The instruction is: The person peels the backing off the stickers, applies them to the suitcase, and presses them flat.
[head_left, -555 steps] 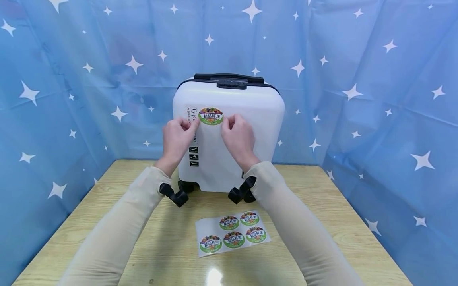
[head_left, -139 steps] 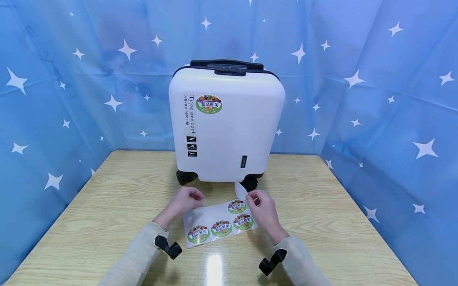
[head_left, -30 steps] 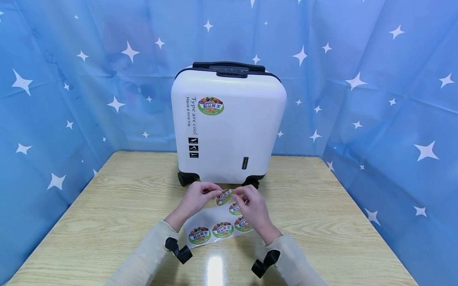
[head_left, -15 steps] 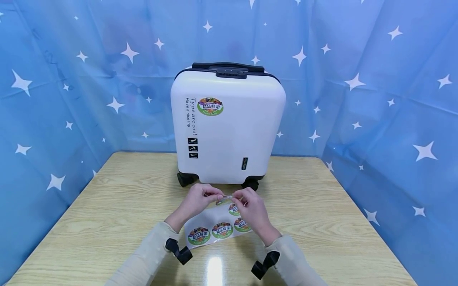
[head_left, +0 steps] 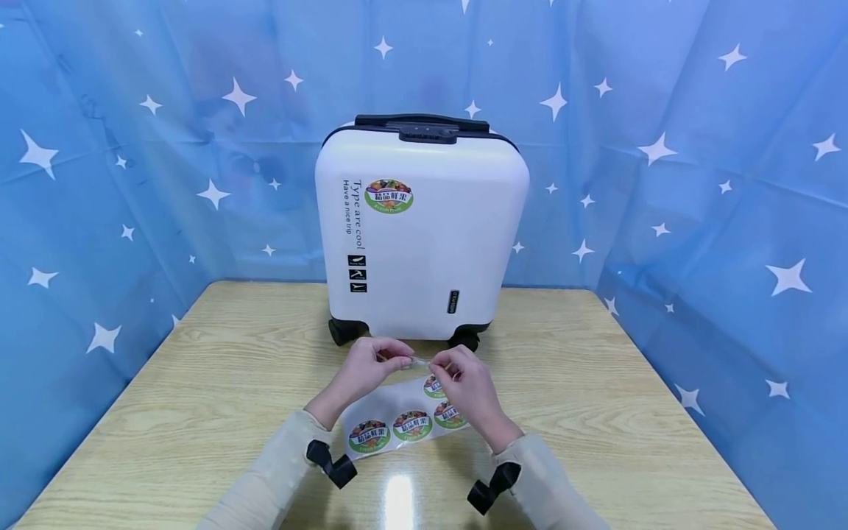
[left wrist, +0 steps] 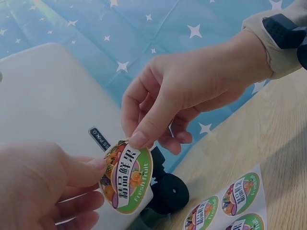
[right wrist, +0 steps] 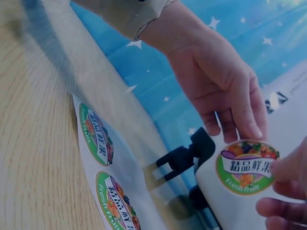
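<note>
My left hand [head_left: 366,372] and right hand [head_left: 469,389] pinch opposite edges of an oval fruit sticker [left wrist: 127,177] between thumb and fingers. The head view shows this sticker almost edge-on; both wrist views show its printed face with fruit, a white banner and a green "Fresh fruit" border. Below the hands, a white sticker sheet [head_left: 387,403] lies on the table with several stickers on it, one partly hidden by the right hand. Behind stands a white suitcase [head_left: 424,235], upright, with a matching sticker [head_left: 389,196] at its upper left.
The wooden table [head_left: 616,412] extends around the sheet. Black suitcase wheels [head_left: 342,331] rest on it just behind my hands. A blue star-patterned curtain [head_left: 702,184] closes off the back and sides.
Earlier both hands were at the suitcase's sticker; later the right hand lifted another off the sheet. Over the last second both hands hold it, and it has tilted from face-visible to edge-on.
</note>
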The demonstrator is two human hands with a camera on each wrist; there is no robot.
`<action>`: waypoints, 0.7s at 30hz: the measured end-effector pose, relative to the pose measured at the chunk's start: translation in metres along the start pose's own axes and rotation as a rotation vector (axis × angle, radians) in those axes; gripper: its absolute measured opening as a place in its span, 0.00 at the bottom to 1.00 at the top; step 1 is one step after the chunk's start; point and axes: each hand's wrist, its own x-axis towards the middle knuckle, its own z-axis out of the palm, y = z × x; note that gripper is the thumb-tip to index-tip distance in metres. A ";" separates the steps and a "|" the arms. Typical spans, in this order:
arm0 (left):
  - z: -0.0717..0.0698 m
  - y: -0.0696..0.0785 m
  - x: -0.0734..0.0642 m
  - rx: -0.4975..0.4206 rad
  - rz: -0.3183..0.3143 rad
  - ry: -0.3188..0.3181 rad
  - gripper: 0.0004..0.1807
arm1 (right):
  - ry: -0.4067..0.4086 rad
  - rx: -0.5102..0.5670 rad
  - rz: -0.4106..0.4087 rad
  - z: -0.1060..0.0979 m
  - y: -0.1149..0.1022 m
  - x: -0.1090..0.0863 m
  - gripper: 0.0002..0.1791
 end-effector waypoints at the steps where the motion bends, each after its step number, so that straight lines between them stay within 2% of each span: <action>1: 0.000 0.000 0.000 -0.004 -0.003 0.005 0.06 | 0.001 0.012 0.005 0.000 0.000 0.000 0.08; 10: -0.001 0.002 0.001 -0.027 -0.002 0.042 0.05 | -0.008 0.095 0.046 -0.002 0.000 0.002 0.08; 21: -0.001 0.006 0.000 -0.101 0.026 0.090 0.05 | -0.046 0.194 0.154 -0.008 -0.003 0.003 0.03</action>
